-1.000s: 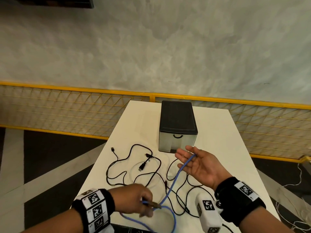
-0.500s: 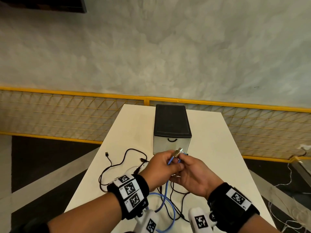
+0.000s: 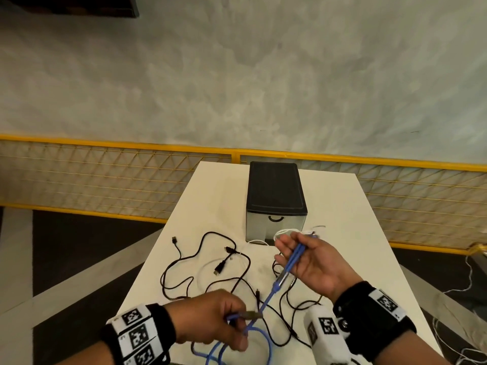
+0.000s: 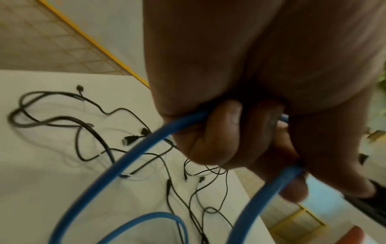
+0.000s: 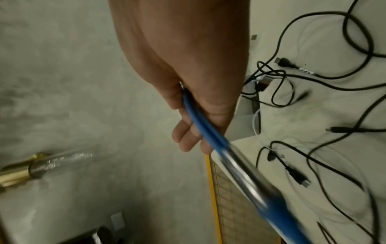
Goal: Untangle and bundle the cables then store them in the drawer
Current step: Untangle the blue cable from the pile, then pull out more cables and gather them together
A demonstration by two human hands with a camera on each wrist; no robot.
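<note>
A blue cable point(image 3: 296, 255) lies doubled along the palm of my right hand point(image 3: 316, 262), which is raised palm up in front of the drawer box. My thumb pins the fold near the fingertips, and the fingers are stretched out. From there the cable runs down to my left hand point(image 3: 232, 322), which grips it low over the table's near edge. Blue loops point(image 4: 125, 158) hang below that fist. In the right wrist view the doubled blue cable point(image 5: 204, 128) comes out from under the thumb. The black-topped drawer box point(image 3: 275, 196) has its drawer point(image 3: 275, 225) closed.
Several tangled black cables point(image 3: 205, 259) with loose plugs sprawl over the white table point(image 3: 355, 246) to the left of and under my hands. A thin white cable point(image 3: 290, 230) lies by the drawer front. A yellow mesh fence point(image 3: 105, 180) runs behind the table.
Both hands were together by the drawer front half a second ago. My left hand has since pulled back toward me along the blue cable, leaving a doubled length in my right palm.
</note>
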